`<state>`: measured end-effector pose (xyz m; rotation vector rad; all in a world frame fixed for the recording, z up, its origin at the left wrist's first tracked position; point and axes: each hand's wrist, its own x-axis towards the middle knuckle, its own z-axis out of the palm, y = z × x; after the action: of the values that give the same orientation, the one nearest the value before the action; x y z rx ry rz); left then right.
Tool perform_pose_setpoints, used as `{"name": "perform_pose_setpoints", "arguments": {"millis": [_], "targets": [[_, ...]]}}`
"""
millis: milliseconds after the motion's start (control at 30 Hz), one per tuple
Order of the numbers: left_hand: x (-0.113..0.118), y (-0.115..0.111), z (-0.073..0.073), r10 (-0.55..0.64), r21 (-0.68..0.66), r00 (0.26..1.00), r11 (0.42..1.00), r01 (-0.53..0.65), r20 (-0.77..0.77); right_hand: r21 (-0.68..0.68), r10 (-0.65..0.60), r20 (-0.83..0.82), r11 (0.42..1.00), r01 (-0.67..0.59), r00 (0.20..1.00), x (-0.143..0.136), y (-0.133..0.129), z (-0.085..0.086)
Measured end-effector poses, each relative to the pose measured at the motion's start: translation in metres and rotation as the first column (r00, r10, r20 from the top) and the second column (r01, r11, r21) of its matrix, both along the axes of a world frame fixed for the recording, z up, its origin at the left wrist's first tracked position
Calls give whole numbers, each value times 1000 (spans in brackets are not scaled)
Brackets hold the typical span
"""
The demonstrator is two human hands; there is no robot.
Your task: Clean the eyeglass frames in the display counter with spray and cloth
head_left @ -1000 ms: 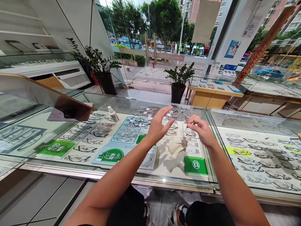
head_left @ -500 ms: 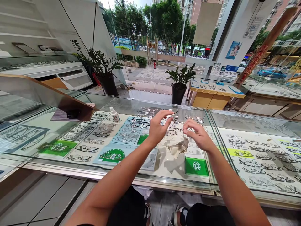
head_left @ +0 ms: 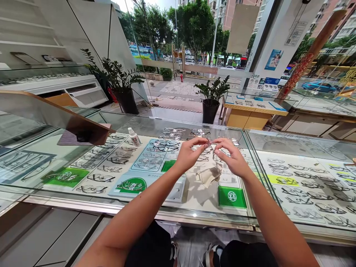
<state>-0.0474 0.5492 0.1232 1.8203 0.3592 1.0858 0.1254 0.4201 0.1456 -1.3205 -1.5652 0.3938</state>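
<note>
Above the glass counter, my left hand [head_left: 190, 154] pinches a thin pair of glasses [head_left: 213, 146] with thumb and fingertips. My right hand [head_left: 231, 157] grips the same thin frame from the other side, and its fingertips nearly meet those of my left hand. Fingers cover much of the frame. A crumpled beige cloth [head_left: 208, 176] lies on the counter just below the hands. To its right is a green square pad [head_left: 231, 197] with a white logo.
Rows of glasses fill the glass display counter [head_left: 200, 212]. A white spray bottle [head_left: 134, 137] stands at the left, near a wooden-edged mirror or panel [head_left: 83, 128]. Light blue trays [head_left: 125, 185] lie left of the cloth. Potted plants [head_left: 210, 111] stand beyond the counter.
My hands have come together; the left moved slightly right and down, the right slightly left. The view has shifted a little.
</note>
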Motion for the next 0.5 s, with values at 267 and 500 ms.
{"name": "perform_pose_setpoints", "arguments": {"millis": [267, 500], "targets": [[2, 0, -3, -79, -42, 997, 996, 78, -25, -87, -5, -83, 996, -2, 997, 2, 4, -9], [2, 7, -3, -201, -80, 979, 976, 203, 25, 3, -45, -156, 999, 46, 987, 8, 6, -10]]}}
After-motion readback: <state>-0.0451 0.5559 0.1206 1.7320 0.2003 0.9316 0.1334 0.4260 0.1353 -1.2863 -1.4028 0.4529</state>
